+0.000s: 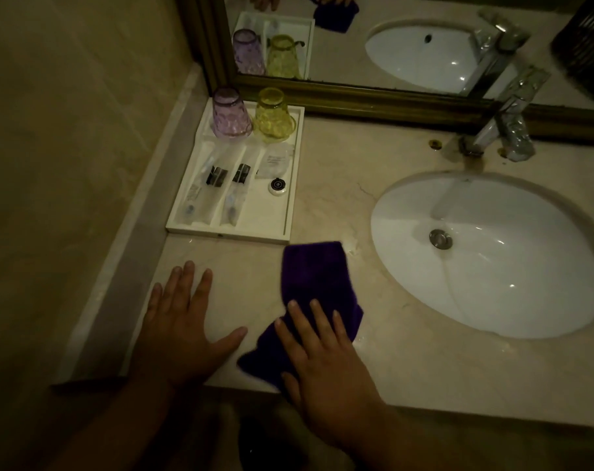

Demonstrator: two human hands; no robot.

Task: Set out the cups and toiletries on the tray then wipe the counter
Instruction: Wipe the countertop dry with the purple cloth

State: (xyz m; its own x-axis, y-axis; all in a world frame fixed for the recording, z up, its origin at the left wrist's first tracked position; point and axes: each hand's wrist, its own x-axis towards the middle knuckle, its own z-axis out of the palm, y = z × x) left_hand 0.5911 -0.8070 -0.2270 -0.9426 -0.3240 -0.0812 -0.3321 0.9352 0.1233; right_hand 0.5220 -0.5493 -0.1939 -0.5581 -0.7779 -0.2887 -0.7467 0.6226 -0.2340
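Note:
A white tray [290, 185] sits at the counter's back left corner. On it stand a purple cup [229, 113] and a yellow cup [273, 113], both upside down. In front of them lie two wrapped toothbrush kits [207, 185], a clear sachet [275, 161] and a small round soap [277, 185]. A purple cloth [312, 280] lies on the beige counter [390, 362] below the tray. My right hand [322, 362] presses flat on the cloth's near end. My left hand [183, 324] rests flat on the counter, fingers spread, holding nothing.
A white oval sink [492, 253] is set into the counter on the right, with a chrome tap [503, 130] behind it. A gold-framed mirror [356, 93] runs along the back. The wall closes the left side. The counter's front edge lies under my wrists.

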